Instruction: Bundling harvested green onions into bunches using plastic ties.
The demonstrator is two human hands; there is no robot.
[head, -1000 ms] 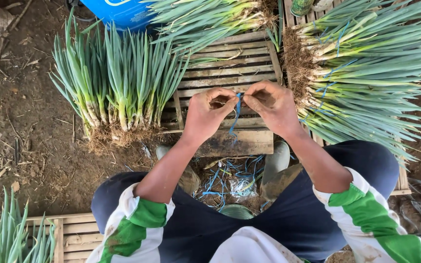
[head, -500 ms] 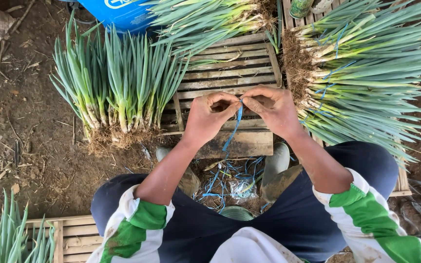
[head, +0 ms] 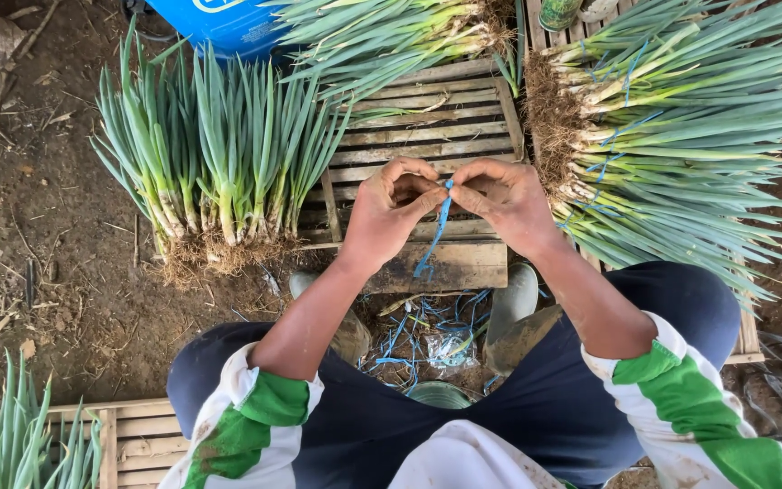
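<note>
Head camera showed left hand [head: 391, 217] and right hand [head: 509, 204] meeting above a wooden crate [head: 427, 118], fingers pinching a blue string [head: 433, 237] that dangled between them, apparently being separated; next would need steady opposing pulls

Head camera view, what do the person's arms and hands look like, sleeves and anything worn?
Both hands, left hand and right hand, are bare: no gloves, rings or watch visible. Forearms are uncovered. Short white sleeves with broad green bands end near the elbows, smudged with dirt.
</note>
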